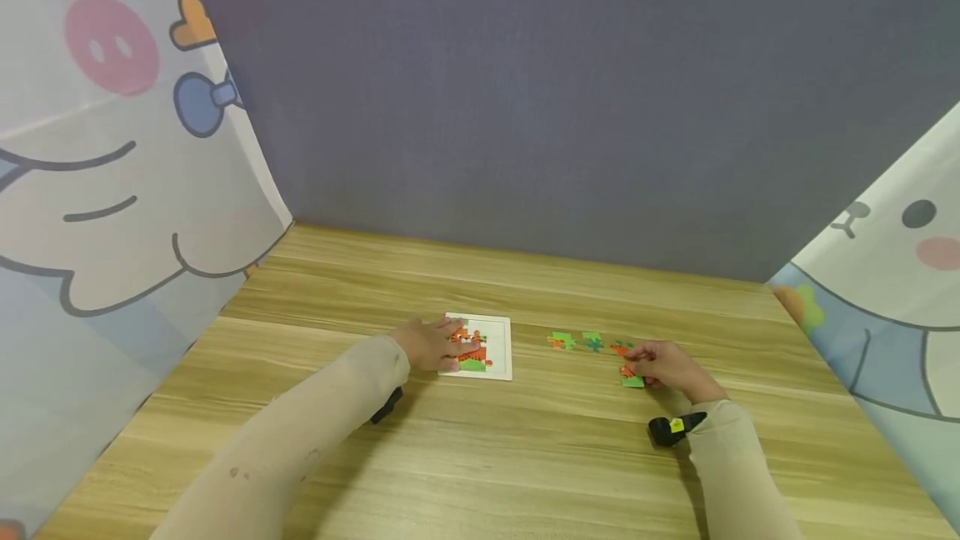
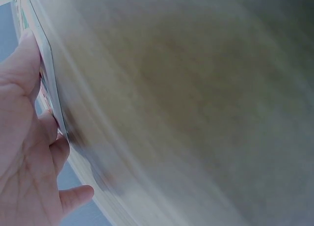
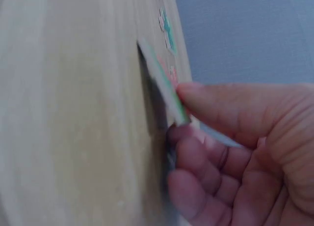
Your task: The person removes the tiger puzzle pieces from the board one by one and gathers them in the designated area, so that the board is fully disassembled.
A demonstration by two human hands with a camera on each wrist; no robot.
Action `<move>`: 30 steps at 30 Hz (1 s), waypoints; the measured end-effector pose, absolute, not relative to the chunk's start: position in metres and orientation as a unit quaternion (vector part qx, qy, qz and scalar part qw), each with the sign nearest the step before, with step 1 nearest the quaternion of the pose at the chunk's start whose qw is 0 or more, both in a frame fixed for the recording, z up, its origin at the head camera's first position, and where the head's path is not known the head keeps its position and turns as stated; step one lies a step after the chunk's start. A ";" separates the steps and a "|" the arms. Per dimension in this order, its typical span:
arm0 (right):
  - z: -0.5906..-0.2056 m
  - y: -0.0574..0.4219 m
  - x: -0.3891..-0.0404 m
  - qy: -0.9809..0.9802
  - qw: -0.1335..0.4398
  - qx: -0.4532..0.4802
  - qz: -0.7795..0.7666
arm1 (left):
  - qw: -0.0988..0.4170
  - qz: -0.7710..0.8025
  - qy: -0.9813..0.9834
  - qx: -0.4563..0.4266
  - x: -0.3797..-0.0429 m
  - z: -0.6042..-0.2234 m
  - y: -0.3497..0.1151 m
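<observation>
My left hand [image 1: 429,344] rests on a square white puzzle frame [image 1: 504,357] with its fingers spread. Beneath the fingers, joined puzzle pieces [image 1: 471,354] show orange and green and fill the left part of the frame. The left wrist view catches this hand [image 2: 24,142] at the frame's edge [image 2: 53,76]. Farther right, my right hand [image 1: 667,363] pinches a green and orange puzzle piece [image 1: 632,380] between thumb and fingers. In the right wrist view that piece [image 3: 162,81] is tilted, one edge raised off the table, the thumb on its printed face.
Loose puzzle pieces lie between the hands: one green and orange [image 1: 561,341], one green and teal [image 1: 592,341]. Another orange piece [image 1: 620,348] lies just beyond the pinched one. The wooden table [image 1: 510,457] meets a grey panel [image 1: 525,107] at the back, with cartoon-printed sheets at both sides.
</observation>
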State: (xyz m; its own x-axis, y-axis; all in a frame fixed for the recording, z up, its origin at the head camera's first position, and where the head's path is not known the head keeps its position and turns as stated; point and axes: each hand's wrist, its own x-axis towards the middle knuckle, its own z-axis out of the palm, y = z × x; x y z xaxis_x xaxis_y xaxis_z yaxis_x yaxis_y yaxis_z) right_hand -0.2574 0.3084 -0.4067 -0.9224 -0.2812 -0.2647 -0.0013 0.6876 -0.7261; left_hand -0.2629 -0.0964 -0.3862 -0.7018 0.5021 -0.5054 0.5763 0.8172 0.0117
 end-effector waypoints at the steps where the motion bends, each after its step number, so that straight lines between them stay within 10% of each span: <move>1: -0.406 0.308 -0.258 0.902 0.180 -0.075 -0.384 | 0.250 -0.075 0.919 0.294 -0.263 -0.386 -0.096; 30: -0.397 0.259 -0.271 0.910 0.156 -0.116 -0.366 | 0.234 -0.090 0.920 0.300 -0.264 -0.391 -0.097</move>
